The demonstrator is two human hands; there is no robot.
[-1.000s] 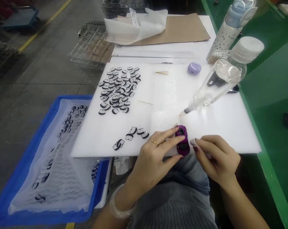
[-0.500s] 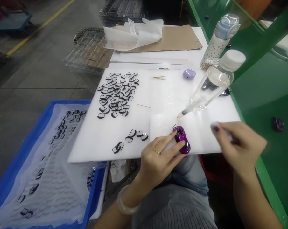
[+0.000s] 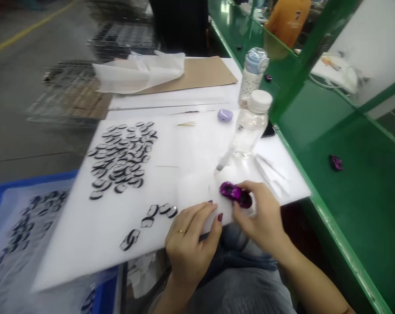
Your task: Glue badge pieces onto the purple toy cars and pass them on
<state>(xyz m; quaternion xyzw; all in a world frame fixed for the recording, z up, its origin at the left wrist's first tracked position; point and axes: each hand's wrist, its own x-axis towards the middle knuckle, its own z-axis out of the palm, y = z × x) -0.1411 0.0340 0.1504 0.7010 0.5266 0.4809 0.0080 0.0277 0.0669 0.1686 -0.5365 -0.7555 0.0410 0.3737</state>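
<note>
My right hand (image 3: 261, 213) grips a shiny purple toy car (image 3: 231, 191) between thumb and fingers, just above or on the front part of the white table. My left hand (image 3: 192, 237) is beside it to the left, fingers apart and holding nothing. A few small black-edged clear pieces (image 3: 147, 222) lie left of that hand. Farther back, a pile of many similar pieces (image 3: 121, 159) spreads over the white tabletop (image 3: 76, 244). White tweezers (image 3: 272, 174) lie to the right of the toy car. A pen-like applicator (image 3: 222, 163) leans by the clear bottle (image 3: 248, 131).
A dotted bottle (image 3: 251, 76), a purple case (image 3: 225, 115) and thin sticks (image 3: 186, 124) stand or lie farther back. Cardboard (image 3: 207, 72) covers the far end. A blue tray (image 3: 102, 292) is below left. Along the green conveyor (image 3: 357, 183) sits another purple car (image 3: 336, 162); a person in orange (image 3: 289, 19) is beyond.
The view has swung right. My left hand has let go of the toy car, and my right hand now holds it. Tweezers now lie on the table at the right.
</note>
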